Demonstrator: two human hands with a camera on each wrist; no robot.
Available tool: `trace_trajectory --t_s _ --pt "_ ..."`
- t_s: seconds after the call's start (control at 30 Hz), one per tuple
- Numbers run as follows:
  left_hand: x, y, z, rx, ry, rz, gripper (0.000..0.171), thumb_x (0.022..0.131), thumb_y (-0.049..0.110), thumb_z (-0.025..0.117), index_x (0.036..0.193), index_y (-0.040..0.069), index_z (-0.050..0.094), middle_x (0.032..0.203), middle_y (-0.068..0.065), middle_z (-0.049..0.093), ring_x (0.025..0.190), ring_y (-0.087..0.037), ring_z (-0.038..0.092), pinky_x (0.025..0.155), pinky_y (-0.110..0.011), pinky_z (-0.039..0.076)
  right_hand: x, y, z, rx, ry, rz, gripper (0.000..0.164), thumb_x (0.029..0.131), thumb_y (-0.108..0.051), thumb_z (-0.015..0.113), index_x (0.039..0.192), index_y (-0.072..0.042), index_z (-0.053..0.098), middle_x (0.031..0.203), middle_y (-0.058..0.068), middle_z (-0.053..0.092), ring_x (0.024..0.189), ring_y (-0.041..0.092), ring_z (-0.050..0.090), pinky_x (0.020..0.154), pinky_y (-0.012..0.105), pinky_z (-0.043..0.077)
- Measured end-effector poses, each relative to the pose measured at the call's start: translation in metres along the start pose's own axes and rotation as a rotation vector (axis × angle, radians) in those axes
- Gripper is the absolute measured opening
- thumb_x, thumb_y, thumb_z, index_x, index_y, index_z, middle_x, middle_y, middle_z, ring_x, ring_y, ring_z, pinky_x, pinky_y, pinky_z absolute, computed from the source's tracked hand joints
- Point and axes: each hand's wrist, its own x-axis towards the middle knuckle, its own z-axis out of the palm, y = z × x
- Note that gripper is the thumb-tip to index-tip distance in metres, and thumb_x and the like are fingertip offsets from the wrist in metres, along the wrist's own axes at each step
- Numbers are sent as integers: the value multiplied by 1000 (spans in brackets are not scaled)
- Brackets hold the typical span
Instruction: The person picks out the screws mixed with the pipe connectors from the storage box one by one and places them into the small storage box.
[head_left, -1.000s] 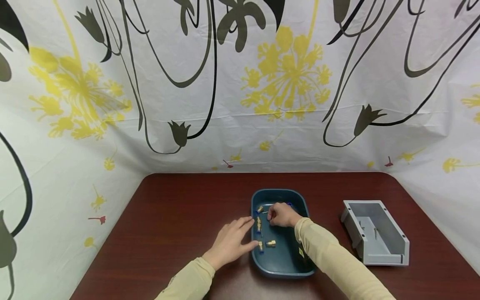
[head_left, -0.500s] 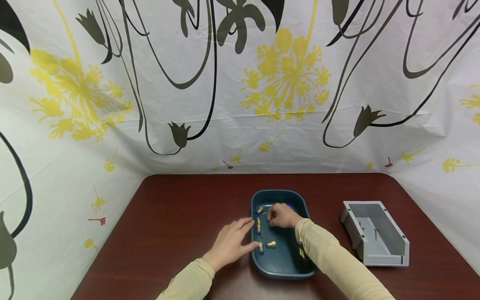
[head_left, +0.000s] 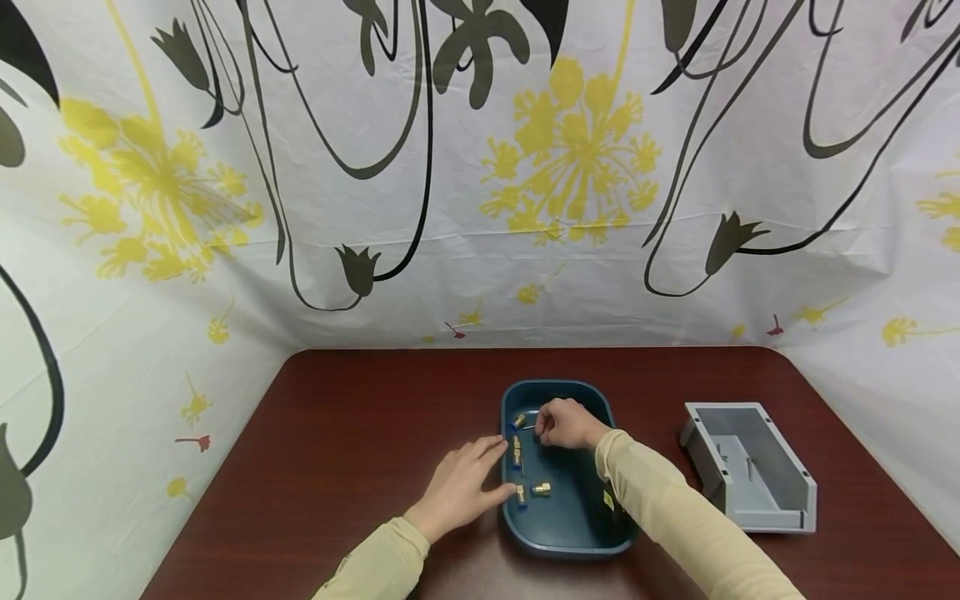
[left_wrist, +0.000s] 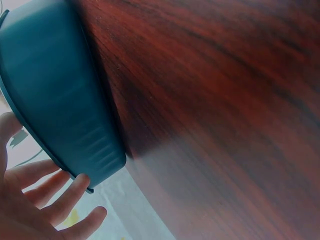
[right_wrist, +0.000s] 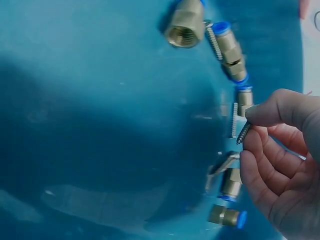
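A screw (right_wrist: 243, 133) is pinched between the thumb and index finger of my right hand (head_left: 567, 423), over the far part of the blue tray (head_left: 558, 550). Below that hand, brass push-in fittings (right_wrist: 230, 185) with blue rings lie along the tray wall, and loose screws (right_wrist: 234, 120) lie among them. Another fitting (head_left: 540, 490) rests nearer the tray's middle. My left hand (head_left: 457, 487) is at the tray's left rim, fingers spread; in the left wrist view its fingertips (left_wrist: 82, 180) meet the rim from outside, and it holds no part.
To the right of the tray stands a grey open box (head_left: 772, 521) with a few small thin pieces inside. Both containers are on a dark red-brown wooden table (head_left: 375, 417). A patterned white cloth (head_left: 450, 192) hangs behind and at the sides.
My right hand has risen slightly, its sleeve shifting a little right, and it now covers the blue-ringed piece at the tray's far end. The left hand has stayed at the rim.
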Motion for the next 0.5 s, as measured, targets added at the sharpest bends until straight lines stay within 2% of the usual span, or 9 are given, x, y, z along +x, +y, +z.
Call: trace_trajectory --t_s 0.23,0.5 --pt "0 0 0 1 -1 0 60 83 48 53 128 9 48 128 -4 44 109 -20 46 83 -41 41 -2 -10 -16 -15 -14 -118 5 74 0 62 77 -4 61 63 -5 52 54 11 48 52 27 42" --pt "0 0 0 -1 -6 -3 61 83 49 52 128 9 48 128 -4 44 109 -20 46 83 -41 41 -6 -22 -33 -19 -48 -171 5 75 1 60 79 -2 60 65 -4 54 53 9 48 52 26 42"
